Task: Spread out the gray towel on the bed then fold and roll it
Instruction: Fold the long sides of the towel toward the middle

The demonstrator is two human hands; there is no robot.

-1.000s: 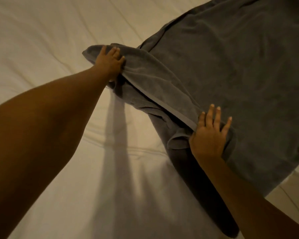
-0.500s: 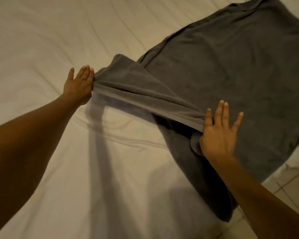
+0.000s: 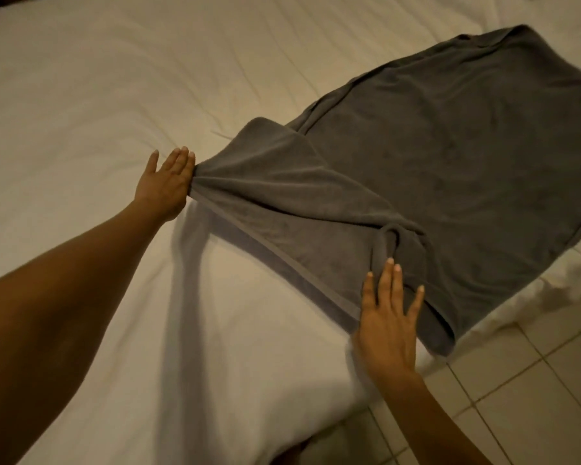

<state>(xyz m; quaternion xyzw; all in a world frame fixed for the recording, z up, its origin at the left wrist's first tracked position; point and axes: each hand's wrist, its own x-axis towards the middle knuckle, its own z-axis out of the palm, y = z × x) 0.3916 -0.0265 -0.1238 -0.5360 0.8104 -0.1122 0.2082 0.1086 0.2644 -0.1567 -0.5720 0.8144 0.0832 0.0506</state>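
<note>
Currently, head view: one gray towel (image 3: pixel 450 156) on the white bed (image 3: pixel 114 95), near edge bunched. Two hands: left hand (image 3: pixel 165 187) pinches one corner; right hand (image 3: pixel 388 327) pinches the other, fingers extended. Tiled floor (image 3: pixel 517 414) at lower right.

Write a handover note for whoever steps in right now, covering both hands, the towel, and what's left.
Left hand: pinches the hem corner of the dark gray terry towel, pulling it left.
Right hand: fingers straight, near hem corner held under it.
Towel: on the white-sheeted bed; far part flat, near end bunched and twisted between the hands, right edge by the mattress edge.
Done: partly spread.
Left: flatten near end, fold, roll.
</note>
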